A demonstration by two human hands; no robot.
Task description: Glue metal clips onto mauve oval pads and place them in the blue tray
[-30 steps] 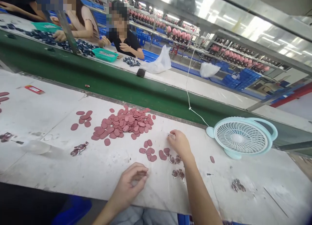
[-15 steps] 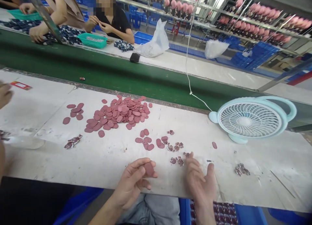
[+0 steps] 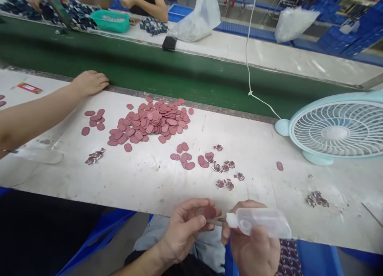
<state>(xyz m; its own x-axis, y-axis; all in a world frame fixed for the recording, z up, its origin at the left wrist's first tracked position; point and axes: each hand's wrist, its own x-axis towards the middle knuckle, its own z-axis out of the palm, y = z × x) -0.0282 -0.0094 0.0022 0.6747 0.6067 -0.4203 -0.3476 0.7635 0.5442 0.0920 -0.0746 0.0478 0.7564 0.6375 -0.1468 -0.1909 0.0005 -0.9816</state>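
Observation:
My left hand point(image 3: 187, 230) is closed, pinching a dull-red oval disc point(image 3: 208, 212) near the table's front edge. In my right hand point(image 3: 254, 248) lies a translucent squeeze bottle point(image 3: 265, 222), fingers wrapped round it. Its thin nozzle points left at the disc; whether it touches is hidden by my fingers. Just beyond my hands are several small shiny maroon pieces point(image 3: 225, 183) and a small group of red discs point(image 3: 186, 160). A large heap of the same discs point(image 3: 152, 118) sits farther back.
A light-blue fan point(image 3: 335, 132) stands at right, its white cord crossing the green belt point(image 3: 194, 74). Another person's arm point(image 3: 44, 112) reaches over the left side, above a second bottle point(image 3: 42, 155). More shiny pieces point(image 3: 95, 156) lie nearby. Co-workers sit across the belt.
My right hand, open and without a bottle before, now grips the squeeze bottle and has come beside my left hand. A neighbour's arm has reached in from the left. The view has tilted down.

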